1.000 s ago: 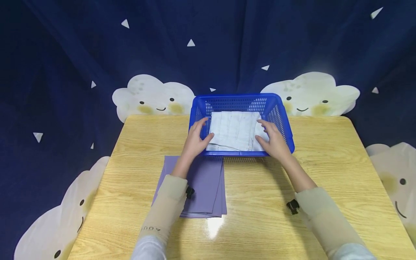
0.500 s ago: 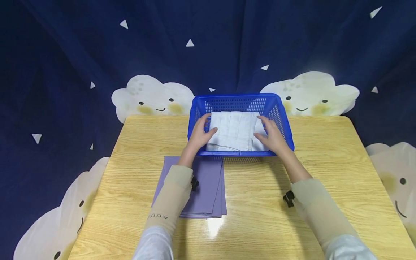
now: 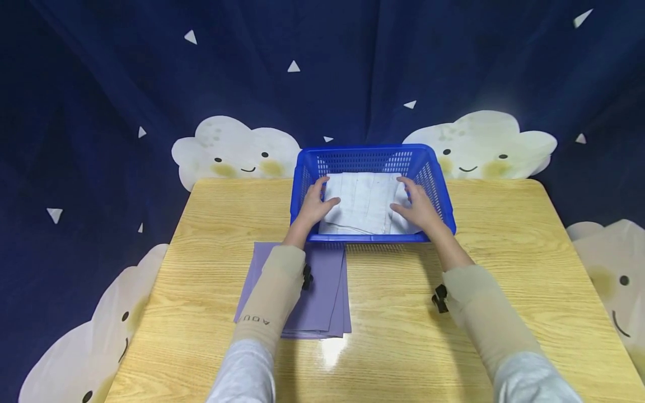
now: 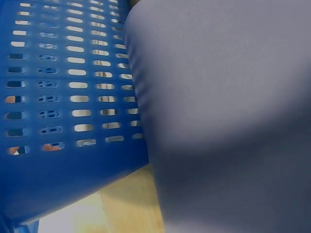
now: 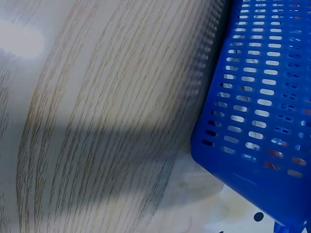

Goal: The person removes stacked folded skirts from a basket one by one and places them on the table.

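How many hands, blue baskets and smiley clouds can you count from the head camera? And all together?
Hands: 2, left hand and right hand
Blue basket: 1
Smiley clouds: 4
Total: 7

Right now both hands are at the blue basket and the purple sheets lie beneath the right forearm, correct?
No, the head view shows the purple sheets beneath the left forearm; the left hand and right hand are indeed at the blue basket.

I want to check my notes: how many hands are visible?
2: the left hand, at the left side of the white cloth in the blue basket, and the right hand, at the cloth's right. No others show.
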The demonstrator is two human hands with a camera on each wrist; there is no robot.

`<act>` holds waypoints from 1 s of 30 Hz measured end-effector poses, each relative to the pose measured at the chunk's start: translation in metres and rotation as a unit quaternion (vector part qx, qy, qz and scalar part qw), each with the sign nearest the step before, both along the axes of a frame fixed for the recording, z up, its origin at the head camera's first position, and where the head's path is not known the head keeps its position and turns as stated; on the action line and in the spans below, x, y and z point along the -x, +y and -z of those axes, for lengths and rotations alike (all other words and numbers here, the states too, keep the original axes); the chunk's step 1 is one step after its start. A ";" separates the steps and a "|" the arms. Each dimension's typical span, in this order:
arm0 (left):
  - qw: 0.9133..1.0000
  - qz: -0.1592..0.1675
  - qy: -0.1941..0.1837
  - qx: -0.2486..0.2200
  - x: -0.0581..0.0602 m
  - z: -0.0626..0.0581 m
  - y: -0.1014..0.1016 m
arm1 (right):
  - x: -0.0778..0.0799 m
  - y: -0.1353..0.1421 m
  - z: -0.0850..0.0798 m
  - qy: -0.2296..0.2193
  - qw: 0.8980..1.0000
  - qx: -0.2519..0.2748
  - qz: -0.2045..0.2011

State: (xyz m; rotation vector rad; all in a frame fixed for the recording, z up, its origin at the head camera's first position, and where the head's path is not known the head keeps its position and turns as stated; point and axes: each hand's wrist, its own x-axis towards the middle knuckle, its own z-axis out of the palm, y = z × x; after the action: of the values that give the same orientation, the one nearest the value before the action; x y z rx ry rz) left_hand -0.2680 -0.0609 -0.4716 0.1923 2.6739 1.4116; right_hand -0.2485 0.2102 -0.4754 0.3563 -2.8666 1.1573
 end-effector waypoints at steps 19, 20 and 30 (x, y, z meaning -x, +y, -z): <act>0.994 -0.035 -0.103 0.001 0.014 0.009 0.004 | 0.017 0.000 0.007 -0.082 0.996 -0.042 0.016; 0.993 -0.036 -0.108 0.002 0.014 0.009 0.005 | 0.017 0.000 0.007 -0.085 0.995 -0.041 0.018; 0.989 -0.041 -0.141 0.012 0.016 0.013 0.007 | 0.021 -0.003 0.011 -0.128 0.990 -0.054 0.030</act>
State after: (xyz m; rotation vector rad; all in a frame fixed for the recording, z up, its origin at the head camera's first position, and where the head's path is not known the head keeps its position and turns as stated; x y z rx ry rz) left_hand -0.2839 -0.0542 -0.4846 -0.1139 2.4898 1.3147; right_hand -0.2695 0.2074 -0.4869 0.1296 -3.1430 1.1156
